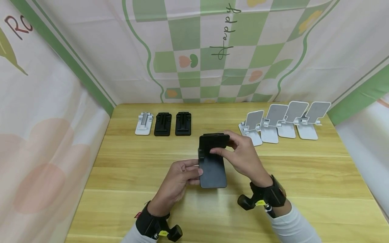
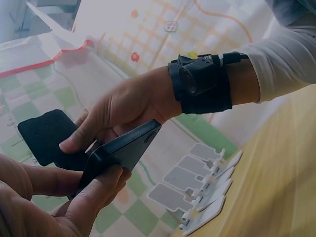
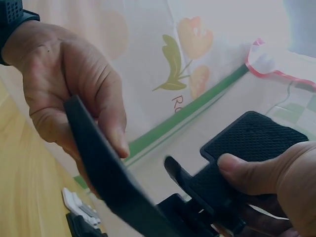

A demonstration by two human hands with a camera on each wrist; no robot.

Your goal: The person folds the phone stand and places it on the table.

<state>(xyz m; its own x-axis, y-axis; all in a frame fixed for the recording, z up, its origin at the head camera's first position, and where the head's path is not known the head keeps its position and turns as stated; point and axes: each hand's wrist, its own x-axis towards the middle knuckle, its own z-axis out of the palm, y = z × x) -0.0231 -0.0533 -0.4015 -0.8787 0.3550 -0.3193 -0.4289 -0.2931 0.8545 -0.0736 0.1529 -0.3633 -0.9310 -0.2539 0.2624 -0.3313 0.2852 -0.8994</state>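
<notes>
Work seems past midway — four white stands sit unfolded, three folded stands apparently await — while your left hand and right hand both pinch the partly unfolded black stand above the tabletop.

Both arms reach over the tabletop from its near side, sleeves pale down to the forearms and a black band round each wrist. The left hand is raised above the middle of the tabletop, pointing toward the right edge, with its thumb on the near face of a pinch and the fingers opposite. The right hand sits farther toward the far edge, angled in leftward from a bent wrist. Its thumb stretches across toward the left edge, pressing down, while the fingers curl behind and are partly hidden. The two hands face each other, near but apart.
</notes>
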